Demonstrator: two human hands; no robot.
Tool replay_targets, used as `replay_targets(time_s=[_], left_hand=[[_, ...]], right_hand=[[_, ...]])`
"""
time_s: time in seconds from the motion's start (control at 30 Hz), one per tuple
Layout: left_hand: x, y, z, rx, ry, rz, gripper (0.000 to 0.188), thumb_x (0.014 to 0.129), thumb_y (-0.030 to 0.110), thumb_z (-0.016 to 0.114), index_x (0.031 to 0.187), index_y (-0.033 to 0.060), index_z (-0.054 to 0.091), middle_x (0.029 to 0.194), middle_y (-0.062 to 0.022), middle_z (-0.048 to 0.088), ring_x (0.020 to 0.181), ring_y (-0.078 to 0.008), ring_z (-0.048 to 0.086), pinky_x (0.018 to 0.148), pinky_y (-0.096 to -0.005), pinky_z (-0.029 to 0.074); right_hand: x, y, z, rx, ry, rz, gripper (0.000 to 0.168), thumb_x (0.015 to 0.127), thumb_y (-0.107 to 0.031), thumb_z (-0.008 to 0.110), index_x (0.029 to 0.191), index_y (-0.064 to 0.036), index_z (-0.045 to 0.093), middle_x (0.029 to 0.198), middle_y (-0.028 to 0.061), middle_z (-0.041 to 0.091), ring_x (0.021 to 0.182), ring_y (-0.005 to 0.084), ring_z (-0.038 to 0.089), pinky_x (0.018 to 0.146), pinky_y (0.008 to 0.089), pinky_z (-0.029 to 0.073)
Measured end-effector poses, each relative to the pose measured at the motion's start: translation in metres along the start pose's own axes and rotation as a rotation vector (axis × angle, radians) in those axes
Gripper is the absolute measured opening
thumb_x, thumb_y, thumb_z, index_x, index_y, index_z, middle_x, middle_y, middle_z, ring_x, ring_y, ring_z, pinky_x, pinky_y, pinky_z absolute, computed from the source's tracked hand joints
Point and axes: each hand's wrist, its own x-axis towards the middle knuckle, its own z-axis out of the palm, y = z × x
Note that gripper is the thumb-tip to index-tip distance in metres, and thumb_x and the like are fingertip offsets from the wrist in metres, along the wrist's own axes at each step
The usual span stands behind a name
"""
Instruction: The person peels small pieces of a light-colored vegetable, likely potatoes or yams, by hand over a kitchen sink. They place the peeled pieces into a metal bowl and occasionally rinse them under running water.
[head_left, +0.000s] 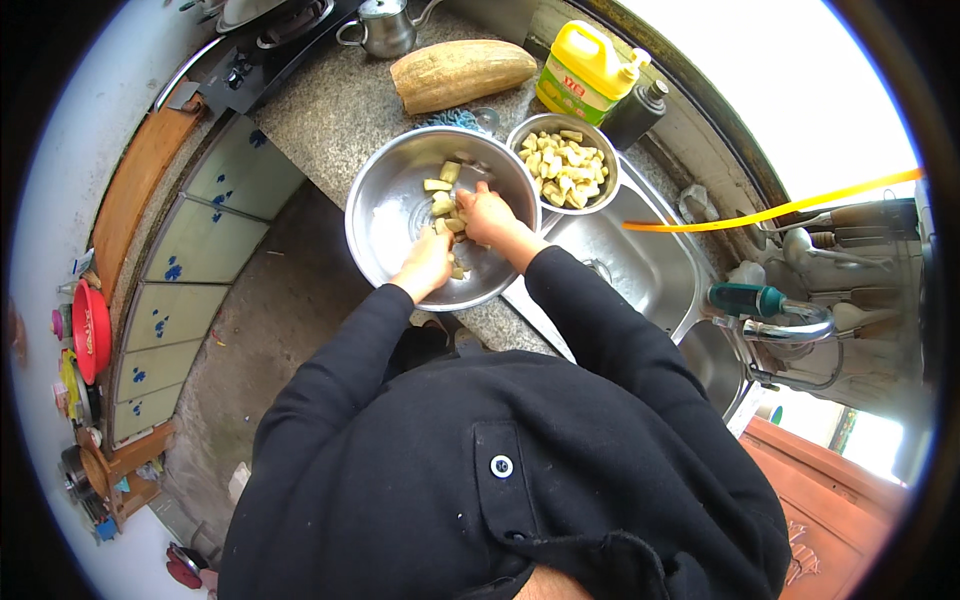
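A large stainless steel basin (382, 217) stands in front of me at the edge of the granite counter. Pale yellow-green cut vegetable pieces (442, 204) lie in its middle. Both my hands reach down among them. My left hand (424, 264) curls around some pieces at the near side, its fingertips partly hidden. My right hand (491, 219) comes in from the right and grips pieces beside the left one; its lower fingers are hidden. Touching or nearly touching the basin's right rim is a smaller steel bowl (613, 196), heaped with similar cut pieces (564, 169).
Behind the basin lie a large tan gourd (465, 73), a blue scrubber (451, 120) and a steel kettle (388, 30). A yellow detergent jug (581, 71) and a dark bottle (637, 112) stand behind the bowl. To the right are a double sink (645, 262), faucet (787, 326) and yellow hose (765, 214).
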Motion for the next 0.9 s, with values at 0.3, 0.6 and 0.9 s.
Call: replay_targets(time_s=[0.3,0.6,0.9], left_hand=[[-0.004,0.005,-0.082,-1.775,-0.433,-0.404,0.024,0.081,0.015,0.051,0.104,0.0077,0.048,0.095,-0.0132,0.057,0.084,-0.0311,0.060,0.067,-0.0380,0.048],[0.000,-0.007,-0.074,-1.909,-0.415,-0.344,0.022,0.085,0.026,0.054,0.100,0.0087,0.057,0.085,-0.0083,0.061,0.081,-0.0218,0.060,0.055,-0.0248,0.045],[-0.004,0.053,-0.105,-1.952,-0.156,-0.544,0.035,0.090,0.039,0.044,0.100,0.0076,0.056,0.091,-0.0111,0.061,0.083,-0.0289,0.061,0.065,-0.0388,0.052]], right_hand=[[-0.027,0.002,-0.062,1.684,-0.562,0.058,0.049,0.076,-0.013,0.061,0.122,-0.014,0.043,0.101,0.0050,0.054,0.089,0.0187,0.055,0.069,0.0365,0.048],[-0.049,-0.009,-0.057,2.068,-0.447,0.137,0.036,0.078,-0.034,0.064,0.108,-0.017,0.056,0.090,0.0051,0.059,0.078,0.0170,0.058,0.057,0.0260,0.046],[-0.071,-0.011,-0.072,2.274,-0.259,0.177,0.036,0.079,-0.025,0.061,0.113,-0.014,0.053,0.099,0.0073,0.060,0.083,0.0230,0.060,0.064,0.0332,0.050]])
